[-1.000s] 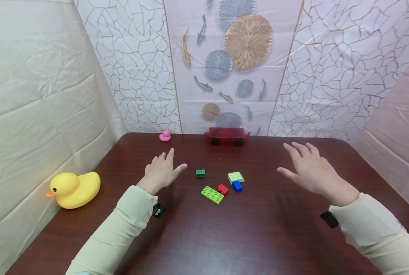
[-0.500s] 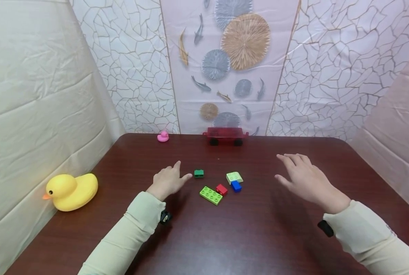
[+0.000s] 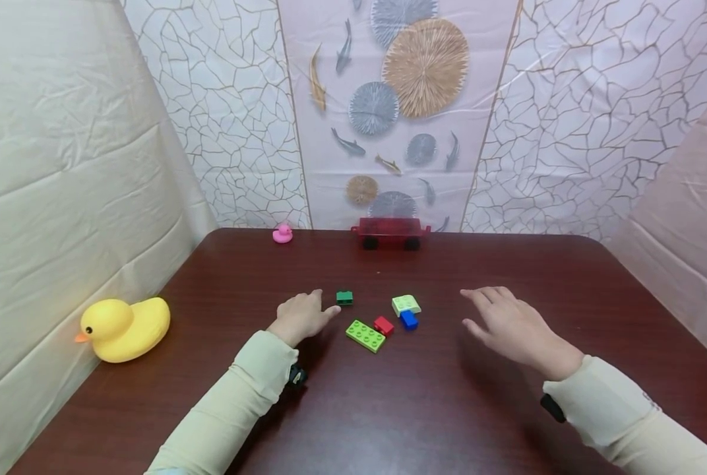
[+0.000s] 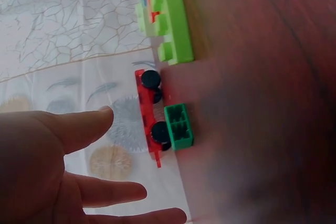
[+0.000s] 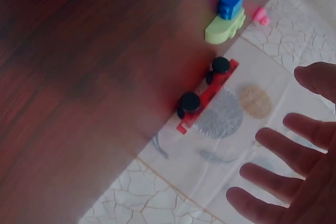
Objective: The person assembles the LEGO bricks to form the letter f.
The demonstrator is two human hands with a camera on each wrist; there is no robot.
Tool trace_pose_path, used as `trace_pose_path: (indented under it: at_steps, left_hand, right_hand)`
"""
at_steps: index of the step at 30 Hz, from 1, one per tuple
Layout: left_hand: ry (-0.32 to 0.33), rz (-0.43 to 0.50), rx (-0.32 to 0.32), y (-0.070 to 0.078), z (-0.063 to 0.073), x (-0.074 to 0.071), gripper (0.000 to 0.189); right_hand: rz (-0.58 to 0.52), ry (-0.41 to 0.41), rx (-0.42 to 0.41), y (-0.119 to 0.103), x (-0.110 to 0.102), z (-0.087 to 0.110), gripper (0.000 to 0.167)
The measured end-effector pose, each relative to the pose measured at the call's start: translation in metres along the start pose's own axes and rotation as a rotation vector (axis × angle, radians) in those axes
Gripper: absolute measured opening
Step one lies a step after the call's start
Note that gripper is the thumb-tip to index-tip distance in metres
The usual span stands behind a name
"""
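My left hand (image 3: pixel 302 316) hovers over the table just left of a dark green brick (image 3: pixel 344 298), fingers extended and holding nothing. In the left wrist view the green brick (image 4: pixel 179 126) lies on its side, its hollow underside facing the camera. My right hand (image 3: pixel 510 328) is spread above the table to the right of the bricks and holds nothing. Between the hands lie a lime green studded plate (image 3: pixel 365 336), a red brick (image 3: pixel 384 326) beside it, a blue brick (image 3: pixel 409 320) and a pale green rounded brick (image 3: pixel 405 304) close behind the blue one.
A red toy wagon (image 3: pixel 390 231) with black wheels stands at the table's back edge. Left of it sits a small pink duck (image 3: pixel 282 233). A big yellow duck (image 3: pixel 125 328) rests at the left edge. Patterned cloth (image 3: pixel 235 119) hangs behind the table (image 3: pixel 401 409).
My left hand has moved right and lower, closer to the green brick. The right hand has moved left and nearer, toward the bricks. The toys stay where they were.
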State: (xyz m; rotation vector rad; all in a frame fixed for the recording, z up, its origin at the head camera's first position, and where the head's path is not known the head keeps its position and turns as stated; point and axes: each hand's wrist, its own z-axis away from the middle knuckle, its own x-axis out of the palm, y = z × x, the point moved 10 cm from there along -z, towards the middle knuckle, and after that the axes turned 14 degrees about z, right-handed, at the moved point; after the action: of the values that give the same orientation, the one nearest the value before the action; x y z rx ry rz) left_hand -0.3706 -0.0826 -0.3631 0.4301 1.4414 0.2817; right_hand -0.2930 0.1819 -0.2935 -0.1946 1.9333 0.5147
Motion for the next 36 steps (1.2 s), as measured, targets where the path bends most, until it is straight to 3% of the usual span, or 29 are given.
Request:
trace_pose_path:
  at_steps: [7,17,25,36]
  left_hand:
    - [-0.012,-0.024,-0.004,0.003,-0.007,0.011,0.060]
    - [-0.019,-0.052,-0.025,0.007,-0.023,0.019,0.038]
    - [0.030,-0.059,-0.019,0.017,-0.035,0.015,0.038]
    - [0.054,-0.113,-0.056,0.030,-0.051,0.015,0.051]
  right_hand:
    - [0.018,0.004,-0.069,-0.021,0.005,-0.008,0.039]
    - [0.019,0.004,-0.150,-0.051,0.015,-0.020,0.038]
    - [0.017,-0.003,-0.215,-0.073,0.024,-0.025,0.037]
    - [0.005,0.016,-0.287,-0.099,0.032,-0.031,0.034]
